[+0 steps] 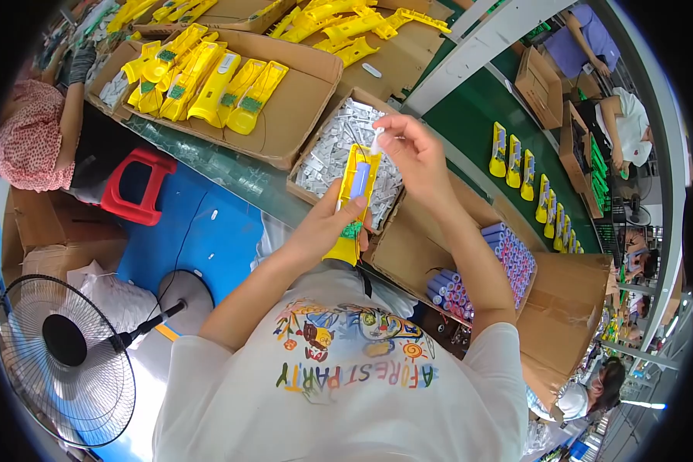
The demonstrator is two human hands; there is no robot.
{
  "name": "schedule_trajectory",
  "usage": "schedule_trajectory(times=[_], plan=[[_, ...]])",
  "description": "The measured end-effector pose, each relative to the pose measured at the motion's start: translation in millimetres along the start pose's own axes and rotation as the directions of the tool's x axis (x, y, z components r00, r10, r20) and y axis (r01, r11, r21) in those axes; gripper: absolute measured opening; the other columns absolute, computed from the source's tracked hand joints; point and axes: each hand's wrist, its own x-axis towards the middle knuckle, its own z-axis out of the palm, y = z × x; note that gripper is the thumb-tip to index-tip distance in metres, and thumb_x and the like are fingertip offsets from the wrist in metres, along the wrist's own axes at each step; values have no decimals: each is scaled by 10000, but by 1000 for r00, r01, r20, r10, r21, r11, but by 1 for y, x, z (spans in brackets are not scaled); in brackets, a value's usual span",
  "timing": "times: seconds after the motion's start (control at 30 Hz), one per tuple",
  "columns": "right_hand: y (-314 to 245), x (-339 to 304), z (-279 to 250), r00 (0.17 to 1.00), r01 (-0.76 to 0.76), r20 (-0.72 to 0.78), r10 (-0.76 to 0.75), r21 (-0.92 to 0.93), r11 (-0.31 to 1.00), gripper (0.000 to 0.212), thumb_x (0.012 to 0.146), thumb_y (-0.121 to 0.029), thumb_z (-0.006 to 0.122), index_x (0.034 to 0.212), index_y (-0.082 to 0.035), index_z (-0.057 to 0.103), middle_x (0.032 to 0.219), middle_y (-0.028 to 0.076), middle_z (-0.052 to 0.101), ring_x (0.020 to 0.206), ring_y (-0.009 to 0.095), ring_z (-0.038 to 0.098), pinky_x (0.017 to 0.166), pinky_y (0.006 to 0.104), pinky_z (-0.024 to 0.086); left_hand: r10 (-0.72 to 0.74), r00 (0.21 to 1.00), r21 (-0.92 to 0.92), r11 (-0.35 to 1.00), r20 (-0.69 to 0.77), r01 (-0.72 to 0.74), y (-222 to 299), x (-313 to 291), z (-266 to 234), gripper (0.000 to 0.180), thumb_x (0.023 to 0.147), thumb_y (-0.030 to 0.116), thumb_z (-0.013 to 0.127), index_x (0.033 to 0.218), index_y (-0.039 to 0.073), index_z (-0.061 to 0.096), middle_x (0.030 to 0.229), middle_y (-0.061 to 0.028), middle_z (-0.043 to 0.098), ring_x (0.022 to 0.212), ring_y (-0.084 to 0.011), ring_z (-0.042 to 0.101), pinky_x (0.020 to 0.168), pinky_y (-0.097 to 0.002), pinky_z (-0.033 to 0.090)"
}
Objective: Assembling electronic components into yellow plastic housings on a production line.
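Note:
My left hand point(335, 219) is closed round a long yellow plastic housing half point(341, 251), held tilted with its hollow side up. Inside it lies a blue-purple cylindrical battery cell point(359, 179), under my left thumb at its lower end. A green circuit board point(352, 230) with thin wires sits lower in the housing, partly covered by my fingers. At the housing's far end, my right hand point(417, 150) pinches a small white plastic piece point(377, 140) between thumb and fingertips. Directly beneath both hands is a cardboard box of small white plastic parts point(329, 150).
A shallow carton point(308, 100) of yellow housings stands far left. To the right, another carton holds stacked battery cells point(508, 258). Yellow assemblies point(513, 162) line the green conveyor point(470, 108). A red stool point(140, 185), a fan point(65, 339) and co-workers are around me.

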Motion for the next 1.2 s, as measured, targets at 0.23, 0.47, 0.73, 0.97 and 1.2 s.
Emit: schedule_trajectory(times=[0.23,0.47,0.73,0.97,1.2], plan=[[3,-10,-2,881,320,-13,-474,-722,614,175,820,-182,729,928,-67,653,1075,36,591,987,117,530,774,272,439,125,991,20,992,-44,-124,-3,-2,0,288,993,269,481,1193,89,378,822,-63,560,601,-157,592,548,-283,488],[-5,-15,14,935,-17,-342,-98,-319,947,178,853,-197,699,968,-67,658,1093,35,591,981,100,539,796,253,438,172,983,81,981,63,-176,2,-1,3,301,993,255,479,1200,75,357,830,-71,546,575,-147,571,540,-270,479],[-2,-16,-47,999,40,37,-27,-408,912,214,956,-96,502,1111,11,603,1033,114,647,952,129,587,844,264,457,279,844,567,639,459,-520,10,28,-5,653,975,256,523,1465,76,130,1245,-126,495,1185,-201,507,957,-352,432],[157,105,-390,791,-357,-524,-316,-815,457,278,964,-214,422,1073,-40,608,998,219,635,952,419,591,803,462,475,682,729,885,-297,-67,359,118,72,-132,457,780,18,646,1200,30,467,1026,-149,582,921,-316,570,804,-368,485],[129,83,-298,844,-390,-316,-433,-916,-93,221,915,-247,536,1087,-138,621,1075,103,644,1066,315,562,930,433,417,784,620,734,-442,38,515,112,76,-128,487,669,1,687,1113,18,486,1007,-176,533,945,-365,543,804,-446,468]])
